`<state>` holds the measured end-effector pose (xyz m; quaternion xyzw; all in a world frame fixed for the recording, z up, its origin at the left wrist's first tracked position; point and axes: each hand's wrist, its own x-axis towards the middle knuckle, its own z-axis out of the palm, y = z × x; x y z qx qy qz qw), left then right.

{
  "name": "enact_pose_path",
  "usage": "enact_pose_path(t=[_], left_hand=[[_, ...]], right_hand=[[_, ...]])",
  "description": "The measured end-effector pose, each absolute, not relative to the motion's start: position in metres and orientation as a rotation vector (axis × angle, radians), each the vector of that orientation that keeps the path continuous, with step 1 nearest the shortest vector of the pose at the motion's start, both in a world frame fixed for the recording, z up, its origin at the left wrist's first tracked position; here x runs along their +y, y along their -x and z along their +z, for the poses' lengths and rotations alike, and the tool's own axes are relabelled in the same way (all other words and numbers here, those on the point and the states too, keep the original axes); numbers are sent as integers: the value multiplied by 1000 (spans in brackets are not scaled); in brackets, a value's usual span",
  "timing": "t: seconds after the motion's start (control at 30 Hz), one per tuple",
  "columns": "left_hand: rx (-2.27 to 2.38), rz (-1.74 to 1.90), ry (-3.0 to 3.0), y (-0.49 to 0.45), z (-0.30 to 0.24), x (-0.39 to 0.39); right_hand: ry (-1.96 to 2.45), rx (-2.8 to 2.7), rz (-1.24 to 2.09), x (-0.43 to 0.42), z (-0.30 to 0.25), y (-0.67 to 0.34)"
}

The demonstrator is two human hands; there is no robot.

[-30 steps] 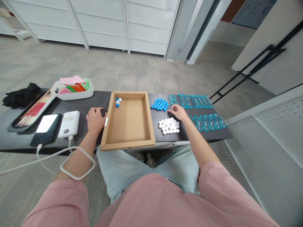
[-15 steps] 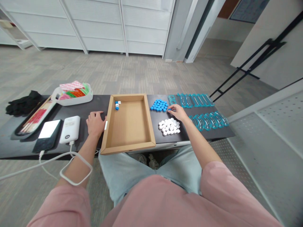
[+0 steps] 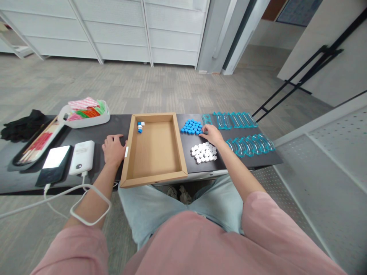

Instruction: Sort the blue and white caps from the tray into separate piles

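Observation:
A shallow cardboard tray (image 3: 126, 164) lies on the black table (image 3: 109, 126), with a few small blue and white pieces (image 3: 140, 126) in its far left corner. My left hand (image 3: 112, 149) rests flat against the tray's left wall, fingers apart. Right of the tray lie a cluster of blue hexagonal pieces (image 3: 190, 126) and a cluster of white ones (image 3: 204, 152). My right hand (image 3: 210, 133) reaches to the right edge of the blue cluster, its fingertips pinched together at a blue piece there.
Clear teal curved and straight track pieces (image 3: 246, 144) lie at the table's right end. On the left are a white power bank (image 3: 82, 157), a phone (image 3: 54, 164), a white basket of colourful packets (image 3: 86, 111), a dark tray of sticks (image 3: 34, 145) and black gloves (image 3: 20, 125).
My right hand has crept a little left onto the edge of the blue cluster. The left hand has stayed against the tray. The view shifted slightly.

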<state>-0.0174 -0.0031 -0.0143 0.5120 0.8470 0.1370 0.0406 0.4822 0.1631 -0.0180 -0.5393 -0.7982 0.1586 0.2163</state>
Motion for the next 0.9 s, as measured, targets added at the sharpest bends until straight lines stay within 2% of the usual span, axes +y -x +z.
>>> enact_pose_path(t=[0.1, 0.2, 0.4, 0.6, 0.9], left_hand=[[2606, 414, -1589, 18, -17, -3], [2606, 404, -1598, 18, -17, -2], [2617, 393, -1593, 17, -15, -3], [2612, 378, -1590, 17, -14, -3], [2601, 362, -1589, 15, -11, -4]], right_hand=[[1404, -2267, 318, 166, -18, -479], [1320, -2390, 335, 171, -22, -473], [1454, -2591, 344, 182, -31, -446], [1593, -2612, 349, 185, -33, -425], [1438, -2584, 336, 193, -38, -411]])
